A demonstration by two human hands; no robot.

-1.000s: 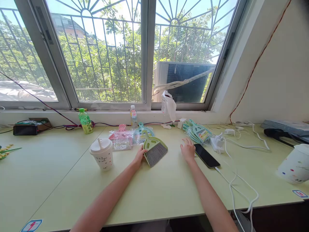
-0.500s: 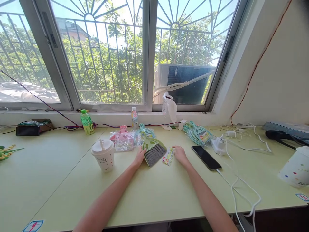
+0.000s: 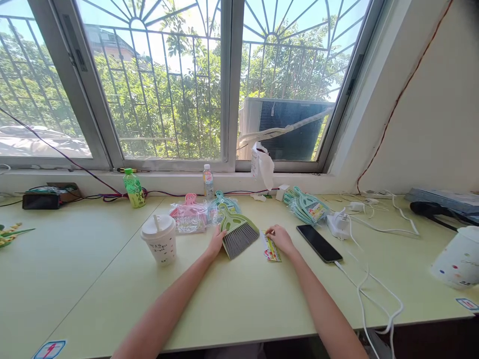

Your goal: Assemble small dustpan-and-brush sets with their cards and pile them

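Observation:
My left hand is closed on the edge of a small green dustpan with a grey-bristled brush nested in it, bristles toward me. To its right, my right hand has its fingers pinched on the upper end of a colourful printed label card, which reaches down toward me over the table. Behind the dustpan lie a pink dustpan set and a blue-green one, both in clear plastic. More blue-green dustpan sets in wrap are piled beyond my right hand.
A white lidded cup with a straw stands left of my left arm. The black phone lies right of my right hand, its white cable trailing over the table's front edge. A green bottle and a clear bottle stand near the window.
My right hand has moved left from beside the phone, bringing the label card out next to the dustpan. The card has since turned and shifted slightly right. My left hand keeps its hold.

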